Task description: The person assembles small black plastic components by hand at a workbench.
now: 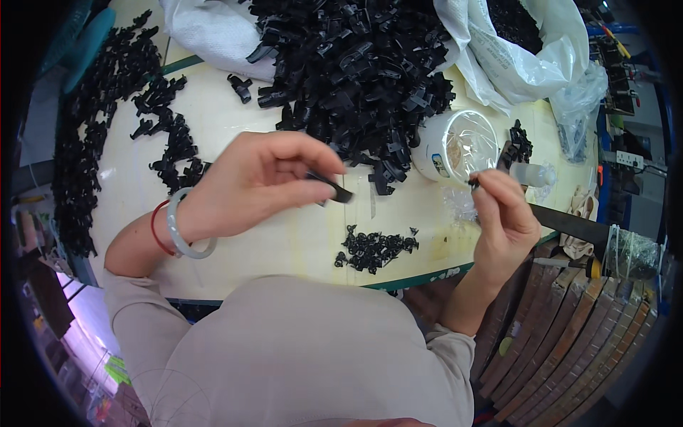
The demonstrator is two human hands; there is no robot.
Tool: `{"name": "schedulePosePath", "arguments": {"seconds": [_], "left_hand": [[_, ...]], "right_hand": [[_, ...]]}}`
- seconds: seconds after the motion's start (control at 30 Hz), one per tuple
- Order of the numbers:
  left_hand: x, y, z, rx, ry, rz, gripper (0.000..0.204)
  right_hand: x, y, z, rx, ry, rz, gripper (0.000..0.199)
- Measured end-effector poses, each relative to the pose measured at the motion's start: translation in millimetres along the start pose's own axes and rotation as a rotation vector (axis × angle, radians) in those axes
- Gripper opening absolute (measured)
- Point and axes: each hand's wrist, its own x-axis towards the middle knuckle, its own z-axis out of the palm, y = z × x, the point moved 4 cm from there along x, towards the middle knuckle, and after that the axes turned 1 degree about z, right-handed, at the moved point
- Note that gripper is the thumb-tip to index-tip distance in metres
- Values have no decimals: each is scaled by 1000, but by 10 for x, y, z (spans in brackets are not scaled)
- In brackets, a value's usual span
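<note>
My left hand is closed on a black plastic part, pinched between thumb and fingers over the middle of the table. To the right, my right hand pinches a small black piece at its fingertips, in front of the white tub. Between the hands and nearer to me lies a small pile of tiny black pieces. Beyond my left hand rises a big heap of black plastic parts. The two held pieces are apart from each other.
A white tub with clear film stands right of the heap, near a clear plastic bottle. White sacks lie at the back. More black parts cover the table's left side. Stacked brown slabs stand beyond the right edge.
</note>
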Motion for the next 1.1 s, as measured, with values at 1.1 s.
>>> {"name": "schedulePosePath", "arguments": {"seconds": [1.1], "left_hand": [[93,-358,318,-351,-191,-194,23]], "right_hand": [[-415,-299,609,192,-55,40,20]]}}
